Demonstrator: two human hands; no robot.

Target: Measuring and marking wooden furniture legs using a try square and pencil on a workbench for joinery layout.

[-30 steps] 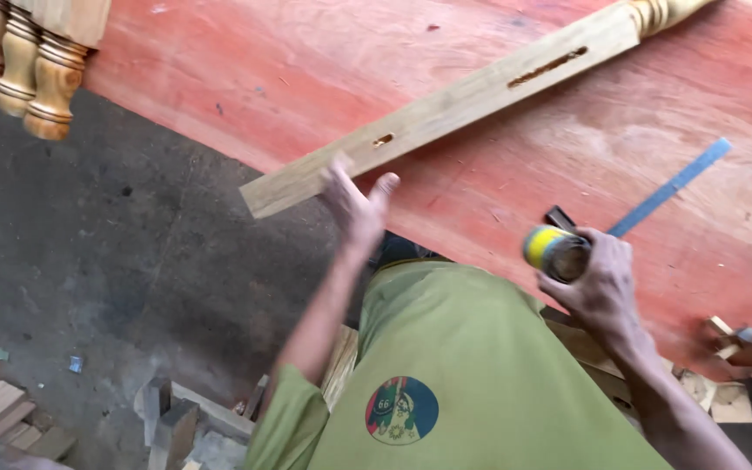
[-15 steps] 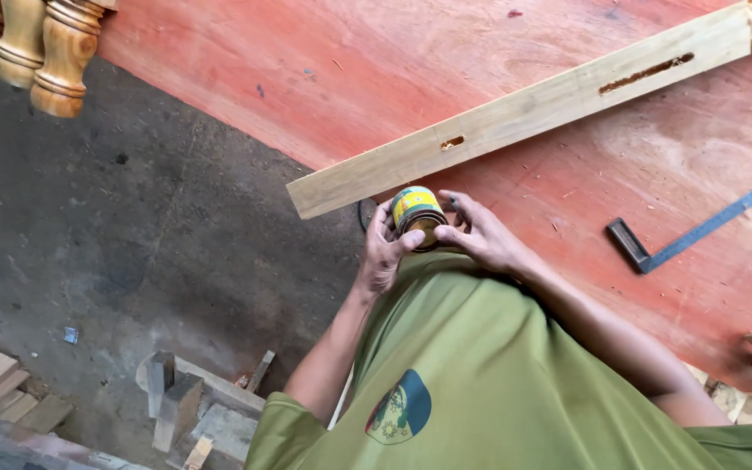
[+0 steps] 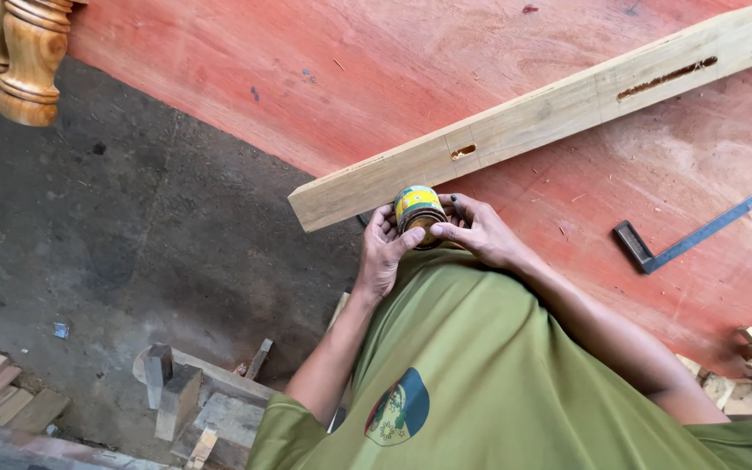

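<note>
Your fingers hide the small tin's lower half; the wooden post's turned end runs off frame.

A second earlier the left hand pressed flat on the end of the pale mortised wooden rail while the right hand alone held the small yellow-labelled tin off to the side, near the steel try square. Now the left hand has left the rail, and both hands clasp the tin together at the red tabletop edge, against the green shirt.
</note>
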